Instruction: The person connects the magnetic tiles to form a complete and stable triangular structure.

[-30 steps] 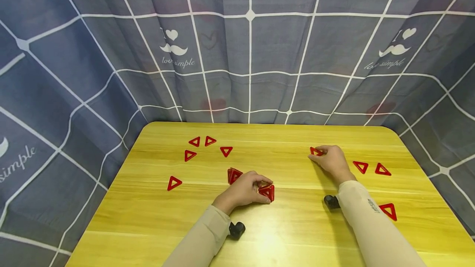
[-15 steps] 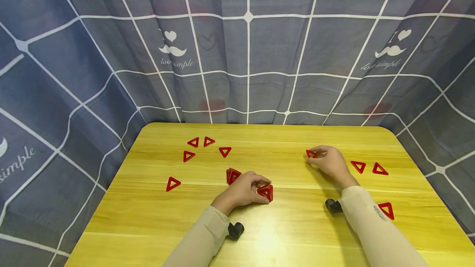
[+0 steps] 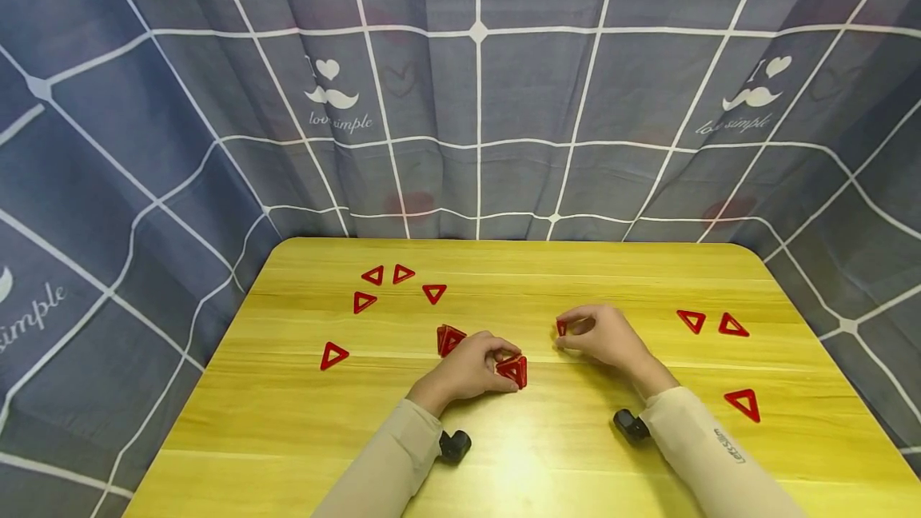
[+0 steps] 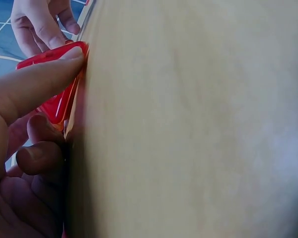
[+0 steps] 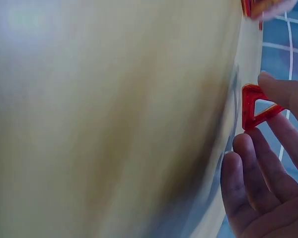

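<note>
My left hand [image 3: 469,366] holds a small built-up shape of red triangle pieces [image 3: 515,372] at the table's middle. Close up in the left wrist view, its thumb lies over the red shape [image 4: 64,101] with fingers on the far side. To the right of it, my right hand [image 3: 604,336] pinches a single open-centred red triangle [image 3: 562,328] between thumb and fingertips. In the right wrist view this triangle [image 5: 249,110] stands on edge, apart from the left hand's shape. Another red triangle cluster [image 3: 450,340] sits just beyond my left hand, partly covered by it.
Several loose red triangles lie at the back left of the wooden table [image 3: 288,438], with one triangle [image 3: 334,356] nearer. On the right are two triangles [image 3: 732,325] side by side and one triangle [image 3: 745,404] further front. A checked curtain [image 3: 532,102] surrounds the table.
My right hand has brought its red triangle leftward and nearer, toward the shape in my left hand. The left hand stays in place with its grip unchanged.
</note>
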The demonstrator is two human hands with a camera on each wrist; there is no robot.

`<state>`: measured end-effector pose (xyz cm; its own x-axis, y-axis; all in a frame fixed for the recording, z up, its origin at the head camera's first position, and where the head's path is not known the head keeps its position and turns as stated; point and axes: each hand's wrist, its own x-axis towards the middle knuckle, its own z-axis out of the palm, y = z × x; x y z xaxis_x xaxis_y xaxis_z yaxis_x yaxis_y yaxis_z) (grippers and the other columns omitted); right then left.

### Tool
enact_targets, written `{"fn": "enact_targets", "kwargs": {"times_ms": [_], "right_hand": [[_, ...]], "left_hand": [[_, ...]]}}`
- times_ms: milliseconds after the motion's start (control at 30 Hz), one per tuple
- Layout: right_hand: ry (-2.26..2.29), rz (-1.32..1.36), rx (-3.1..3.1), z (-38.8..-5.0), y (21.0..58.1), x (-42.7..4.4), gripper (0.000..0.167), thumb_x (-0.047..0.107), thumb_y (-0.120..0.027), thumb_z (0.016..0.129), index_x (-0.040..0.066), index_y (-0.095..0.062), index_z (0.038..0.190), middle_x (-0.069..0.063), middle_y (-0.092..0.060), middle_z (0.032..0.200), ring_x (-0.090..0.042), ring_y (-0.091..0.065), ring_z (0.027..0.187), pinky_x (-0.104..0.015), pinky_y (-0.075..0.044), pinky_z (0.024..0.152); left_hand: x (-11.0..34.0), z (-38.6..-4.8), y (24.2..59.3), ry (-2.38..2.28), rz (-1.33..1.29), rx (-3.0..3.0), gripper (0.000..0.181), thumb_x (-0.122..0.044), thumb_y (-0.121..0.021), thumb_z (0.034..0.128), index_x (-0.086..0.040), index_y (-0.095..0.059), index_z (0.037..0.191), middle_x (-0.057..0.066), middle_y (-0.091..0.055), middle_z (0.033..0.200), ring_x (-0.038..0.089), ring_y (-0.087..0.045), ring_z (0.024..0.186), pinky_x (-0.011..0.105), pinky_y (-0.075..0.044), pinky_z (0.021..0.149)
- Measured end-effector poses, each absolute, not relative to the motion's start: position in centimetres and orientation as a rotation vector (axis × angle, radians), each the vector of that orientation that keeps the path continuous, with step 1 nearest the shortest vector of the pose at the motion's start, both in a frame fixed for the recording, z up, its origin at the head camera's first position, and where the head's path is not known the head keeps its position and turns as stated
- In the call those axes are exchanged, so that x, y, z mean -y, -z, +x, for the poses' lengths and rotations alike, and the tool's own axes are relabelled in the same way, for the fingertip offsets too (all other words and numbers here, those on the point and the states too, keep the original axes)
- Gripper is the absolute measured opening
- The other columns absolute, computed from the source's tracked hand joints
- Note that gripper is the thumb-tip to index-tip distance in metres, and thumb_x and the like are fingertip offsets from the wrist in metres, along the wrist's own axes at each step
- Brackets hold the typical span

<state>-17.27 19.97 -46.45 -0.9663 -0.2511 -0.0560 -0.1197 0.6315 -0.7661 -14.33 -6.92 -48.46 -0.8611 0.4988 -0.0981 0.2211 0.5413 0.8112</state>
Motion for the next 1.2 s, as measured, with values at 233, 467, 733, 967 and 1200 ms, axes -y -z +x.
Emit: {"fn": "enact_targets", "kwargs": {"times_ms": [233, 467, 733, 967, 1200], "right_hand": [[1.250, -0.407, -2.604, -15.5, 47.0, -18.1, 0.036, 0.019, -0.089, 0.078, 0.007, -0.077, 0.109, 0.001, -0.072, 0.098, -0.018, -0.065, 0.088, -0.034, -0.053, 0.079], [1.284, -0.533, -2.545, -14.5, 47.1, -17.1, 0.034, 0.014, -0.089, 0.078, 0.005, -0.077, 0.108, -0.001, -0.071, 0.098, -0.022, -0.066, 0.088, -0.030, -0.054, 0.076], [1.303, -0.580, -2.518, -14.2, 47.6, -16.2, 0.032, 0.012, -0.088, 0.077, 0.007, -0.077, 0.107, -0.001, -0.071, 0.095, -0.018, -0.065, 0.083, -0.029, -0.055, 0.073], [1.350, -0.526, -2.470, -13.9, 47.6, -15.9, 0.031, 0.007, -0.087, 0.078, 0.005, -0.077, 0.107, -0.002, -0.072, 0.092, -0.017, -0.067, 0.082, -0.027, -0.056, 0.071], [1.387, -0.514, -2.461, -13.7, 47.5, -15.6, 0.036, 0.015, -0.090, 0.076, 0.004, -0.076, 0.106, -0.005, -0.073, 0.096, -0.017, -0.070, 0.084, -0.026, -0.056, 0.072]], "left_hand": [[7.0, -14.4, 48.6, -1.194, 0.584, -2.487, 0.045, -0.026, -0.089, 0.0786, -0.017, -0.073, 0.120, -0.006, -0.056, 0.094, 0.011, -0.049, 0.078, 0.027, -0.045, 0.070], [7.0, -14.3, 48.5, -1.190, 0.595, -2.492, 0.044, -0.026, -0.089, 0.0795, -0.016, -0.073, 0.120, -0.005, -0.055, 0.093, 0.010, -0.049, 0.077, 0.026, -0.045, 0.069], [7.0, -14.4, 48.6, -1.181, 0.606, -2.501, 0.045, -0.027, -0.088, 0.0805, -0.015, -0.073, 0.121, -0.006, -0.057, 0.095, 0.010, -0.050, 0.081, 0.026, -0.045, 0.070], [6.9, -14.4, 48.5, -1.173, 0.611, -2.503, 0.040, -0.028, -0.086, 0.0823, -0.017, -0.073, 0.119, -0.005, -0.056, 0.093, 0.009, -0.049, 0.078, 0.025, -0.044, 0.068], [6.9, -14.4, 48.4, -1.173, 0.613, -2.511, 0.038, -0.026, -0.086, 0.0828, -0.016, -0.074, 0.117, -0.004, -0.056, 0.091, 0.009, -0.049, 0.074, 0.024, -0.043, 0.064]]}}
